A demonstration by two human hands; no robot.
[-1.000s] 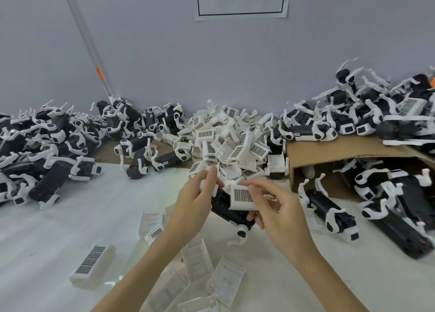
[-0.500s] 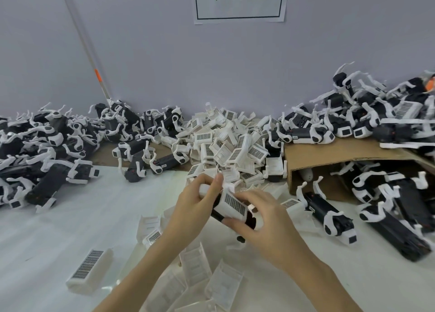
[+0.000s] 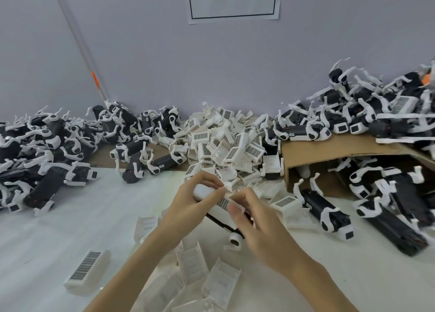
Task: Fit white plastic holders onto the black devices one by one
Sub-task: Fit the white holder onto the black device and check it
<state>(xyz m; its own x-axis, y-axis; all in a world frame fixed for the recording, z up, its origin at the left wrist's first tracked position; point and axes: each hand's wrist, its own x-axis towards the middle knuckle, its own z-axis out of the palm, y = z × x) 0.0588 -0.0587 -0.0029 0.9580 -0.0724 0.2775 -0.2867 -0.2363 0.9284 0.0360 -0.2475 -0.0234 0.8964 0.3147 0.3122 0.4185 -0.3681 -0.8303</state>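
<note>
A black device (image 3: 221, 222) is held up over the white table, tilted down to the right, its round white end (image 3: 235, 240) showing below my right hand. A white plastic holder (image 3: 220, 205) with a dark grille lies on top of it. My left hand (image 3: 188, 208) grips the device's upper left end, fingers curled over the white part. My right hand (image 3: 256, 222) pinches the holder's right end against the device. Most of the device's body is hidden by both hands.
A heap of loose white holders (image 3: 226, 151) lies just behind my hands. Piles of black devices (image 3: 47, 161) fill the left and right back. A cardboard box (image 3: 341, 146) stands at right. Several single holders (image 3: 87, 274) lie on the white table (image 3: 70, 229) near me.
The holder has gone from facing me in my right fingers to lying flat on the device. Both hands have closed together over it.
</note>
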